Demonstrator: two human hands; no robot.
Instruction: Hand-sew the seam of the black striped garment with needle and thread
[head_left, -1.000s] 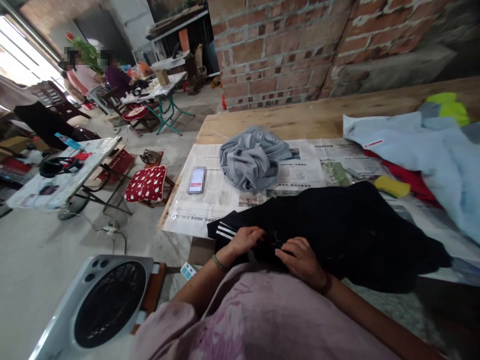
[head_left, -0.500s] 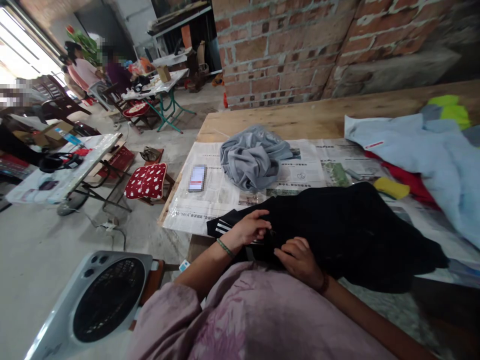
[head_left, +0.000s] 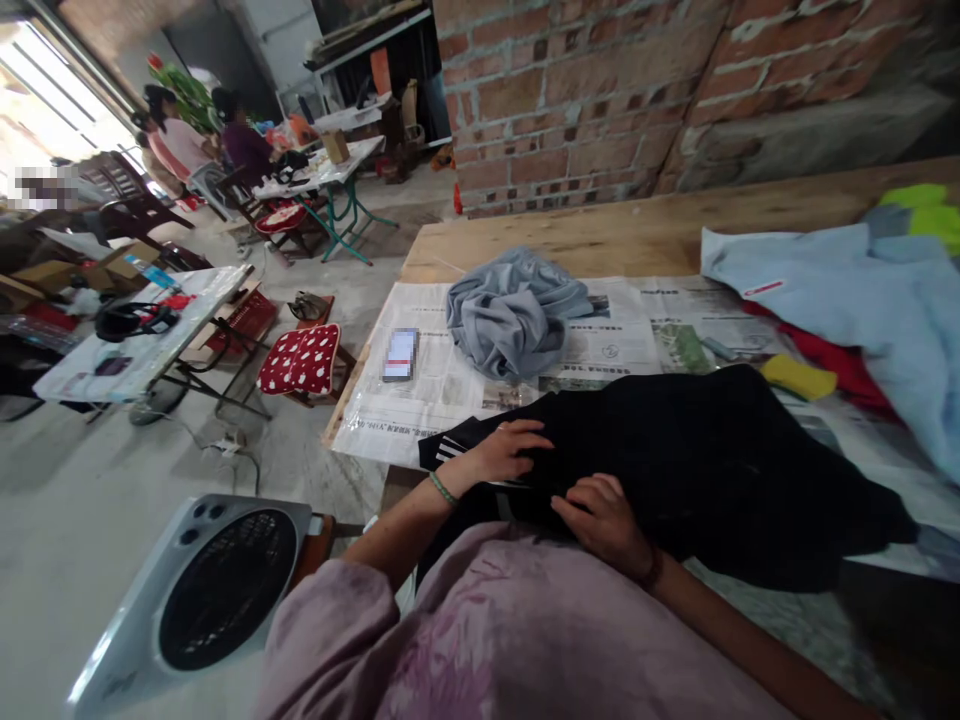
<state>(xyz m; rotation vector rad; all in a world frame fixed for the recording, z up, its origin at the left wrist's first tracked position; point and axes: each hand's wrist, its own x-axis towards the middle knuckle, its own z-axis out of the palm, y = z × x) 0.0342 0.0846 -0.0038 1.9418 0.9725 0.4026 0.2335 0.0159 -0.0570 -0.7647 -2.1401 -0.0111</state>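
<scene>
A black garment [head_left: 697, 450] with white stripes at its left end lies across the front of the newspaper-covered table, part of it hanging over the near edge. On its left part rests my left hand [head_left: 510, 452], fingers stretched out and apart over the cloth, a green bracelet at the wrist. My right hand [head_left: 604, 515] is at the garment's near edge, its fingers curled and closed on the black fabric. The fingertips of that hand are partly hidden. Behind the garment sits a crumpled grey cloth [head_left: 510, 315].
A phone [head_left: 400, 355] lies at the table's left. To the right are a yellow sponge-like piece [head_left: 799, 377] and a light blue garment [head_left: 817, 270]. A fan [head_left: 225, 590] stands at lower left, near a red-cushioned stool [head_left: 300, 360]. People [head_left: 184, 145] sit farther back.
My left hand has opened from bent fingers with the index pointing to fingers laid out over the cloth. My right hand stays almost in place. The whole view has shifted slightly.
</scene>
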